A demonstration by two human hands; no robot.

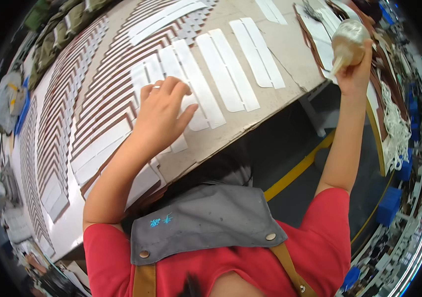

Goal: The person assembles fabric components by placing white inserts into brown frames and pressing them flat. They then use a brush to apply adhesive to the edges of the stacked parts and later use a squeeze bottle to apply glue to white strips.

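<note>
Squeeze bag of clear, soft plastic [348,43], bulging with a pale cream paste and narrowing to a pointed tip at its lower left, sits in the right hand [354,74], whose grip is clamped around the bag's lower end. The hand holds it raised above the right edge of the pale beige surface [290,54], near that edge's far corner. The left hand [161,111] rests palm down on flat white rectangular strips [198,91] close to the near edge of the surface, fingers curled and lightly spread, pressing on the strips without closing around any; a thin ring shows on one finger. The strips look thin, smooth and matt, long with squared ends, laid in pairs side by side. Toward the left edge, rows of brown-and-white strips [102,94] overlap in slanted, stepped bands. A grey fabric apron bib [206,222] with metal snaps and tan straps lies over a red shirt [320,242].
</note>
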